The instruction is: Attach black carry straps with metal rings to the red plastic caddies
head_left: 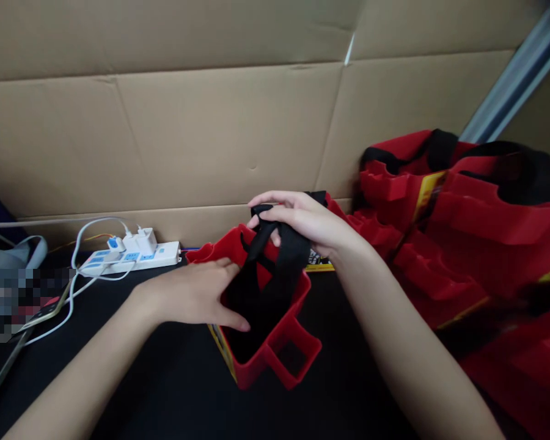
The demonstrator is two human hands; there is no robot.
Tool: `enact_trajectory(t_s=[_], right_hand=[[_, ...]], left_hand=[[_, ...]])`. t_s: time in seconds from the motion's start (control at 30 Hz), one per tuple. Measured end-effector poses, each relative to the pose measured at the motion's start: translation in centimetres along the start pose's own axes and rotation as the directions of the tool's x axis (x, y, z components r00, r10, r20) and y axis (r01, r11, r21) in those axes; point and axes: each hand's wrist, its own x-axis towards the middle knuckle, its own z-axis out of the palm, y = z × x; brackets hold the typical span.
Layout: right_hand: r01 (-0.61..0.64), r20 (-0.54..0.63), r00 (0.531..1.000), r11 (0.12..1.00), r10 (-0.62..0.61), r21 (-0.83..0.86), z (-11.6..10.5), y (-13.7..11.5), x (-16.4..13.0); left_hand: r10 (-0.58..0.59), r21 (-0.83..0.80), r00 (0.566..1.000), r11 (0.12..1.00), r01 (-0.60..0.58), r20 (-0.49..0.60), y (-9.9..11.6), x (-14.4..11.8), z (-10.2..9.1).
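The right hand (309, 223) clenched the black fabric strap (279, 256) above the small red fabric bag (275, 351); the left hand (197, 293) lay flat, released, on its near-left rim.

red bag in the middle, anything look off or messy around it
Nothing damaged or spilled. The red bag stands open while the right hand grips its black straps and the left hand rests at its opening. White cables loop loosely beside the power strip.

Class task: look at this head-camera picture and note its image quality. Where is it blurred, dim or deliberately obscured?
Head view: the pile of red bags at right is smeared and soft; the black tabletop is dim and shows little detail; a patch at the left edge is pixelated; the left hand, right hand and red bag between them are fairly sharp.
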Motion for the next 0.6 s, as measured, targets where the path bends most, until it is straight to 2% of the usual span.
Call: enact_trajectory(t_s=[0.07, 0.13, 0.23, 0.3, 0.4, 0.47, 0.5, 0.57, 0.6], right_hand=[[0.001, 0.03, 1.0, 0.998, -0.003, 0.064, 0.3, 0.3, 0.3], [0.013, 0.04, 0.999, 0.996, -0.017, 0.091, 0.4, 0.6, 0.5], [0.036, 0.059, 0.997, 0.991, -0.045, 0.131, 0.5, 0.7, 0.4], [0.043, 0.083, 0.995, 0.988, -0.055, 0.147, 0.6, 0.7, 0.4], [0.054, 0.117, 0.991, 0.996, -0.062, 0.074, 0.5, 0.7, 0.4], [0.061, 0.112, 0.992, 0.995, -0.052, -0.073, 0.3, 0.6, 0.3], [0.053, 0.102, 0.994, 0.985, -0.036, -0.164, 0.3, 0.5, 0.1], [0.008, 0.054, 0.998, 0.943, 0.011, -0.332, 0.3, 0.1, -0.4], [-0.022, 0.01, 1.0, 0.913, 0.029, -0.408, 0.4, 0.0, -0.7]], left_hand=[[0.006, -0.109, 0.989, 0.994, 0.01, 0.145, 0.1, 0.3, 0.5], [0.042, -0.184, 0.974, 0.983, 0.0, 0.222, -0.4, 0.8, 1.0], [0.05, -0.232, 0.964, 0.973, 0.012, 0.262, -1.5, 1.5, 1.3], [0.067, -0.254, 0.968, 0.967, -0.003, 0.241, -2.0, 1.5, 1.1], [0.165, -0.299, 0.972, 0.948, -0.11, 0.167, -2.4, 0.6, -0.1], [0.203, -0.359, 0.976, 0.919, -0.162, 0.08, -2.5, -0.5, -1.3], [0.176, -0.407, 0.984, 0.9, -0.154, 0.017, -2.5, -1.1, -1.9], [0.025, -0.509, 0.989, 0.855, -0.098, -0.149, -2.5, -2.1, -2.9], [-0.061, -0.518, 0.958, 0.85, -0.098, -0.281, -2.5, -2.5, -3.3]])
